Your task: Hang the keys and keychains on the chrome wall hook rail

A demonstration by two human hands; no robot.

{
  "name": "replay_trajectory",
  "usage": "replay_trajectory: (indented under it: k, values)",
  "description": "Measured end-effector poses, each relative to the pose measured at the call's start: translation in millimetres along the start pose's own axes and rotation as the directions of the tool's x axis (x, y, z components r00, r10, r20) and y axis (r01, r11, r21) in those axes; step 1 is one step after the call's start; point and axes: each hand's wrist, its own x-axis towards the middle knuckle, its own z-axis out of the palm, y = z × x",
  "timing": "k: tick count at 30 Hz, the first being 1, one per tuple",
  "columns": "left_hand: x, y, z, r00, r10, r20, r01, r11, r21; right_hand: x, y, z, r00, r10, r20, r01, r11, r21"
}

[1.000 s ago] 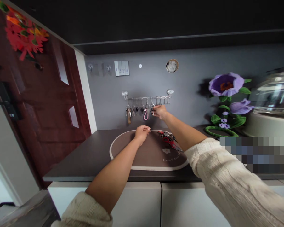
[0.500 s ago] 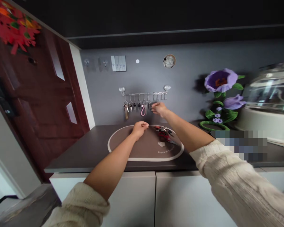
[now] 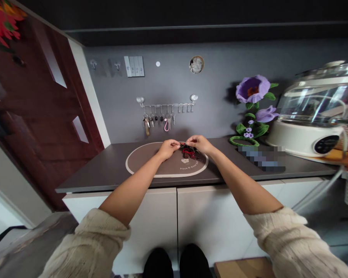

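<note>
A tangled pile of keys [image 3: 188,153], dark metal with red parts, lies on the brown oval mat [image 3: 145,164] with a pale border. My left hand [image 3: 167,149] is at the left edge of this pile, thumb and fingertips pinched together; what sits between them is too small to make out. From the right, my right hand [image 3: 200,144] reaches over the pile with its fingers closed on some of the keys. On the wall behind, a hook rail [image 3: 168,105] carries several hanging keys [image 3: 147,125] and a pink loop [image 3: 167,125]. The hooks at its right end are bare.
Purple artificial flowers [image 3: 252,89] stand on the dark counter [image 3: 90,170] to the right, beside a white appliance with a clear top [image 3: 304,137]. A blurred-out flat item [image 3: 262,158] lies before them. A dark red door [image 3: 46,127] is at left; a dark cabinet [image 3: 174,19] overhangs.
My right hand has come down from the hook rail to the pile of keys. My left hand has moved across to the pile's left side. The view has shifted right and down.
</note>
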Motion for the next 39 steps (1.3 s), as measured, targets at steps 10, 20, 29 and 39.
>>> replay_trajectory:
  k: [10,20,29,39]
  values:
    - [-7,3,12.2,1.0,0.018,-0.021,-0.016,0.997,0.076,-22,11,-12,0.985,-0.044,0.169,0.069,0.987,-0.146]
    - [-13,9,8.3,0.999,0.045,-0.001,-0.044,0.989,0.143,-22,11,-10,0.981,-0.092,0.17,0.146,0.931,-0.336]
    - [-10,4,9.8,0.998,0.059,0.016,-0.06,0.992,0.112,-25,0,-4,0.981,-0.165,0.104,0.19,0.923,-0.334]
    - [-9,6,11.7,0.999,0.033,0.001,-0.033,0.999,-0.001,-23,-5,-2,0.999,-0.033,0.033,0.031,0.998,0.054]
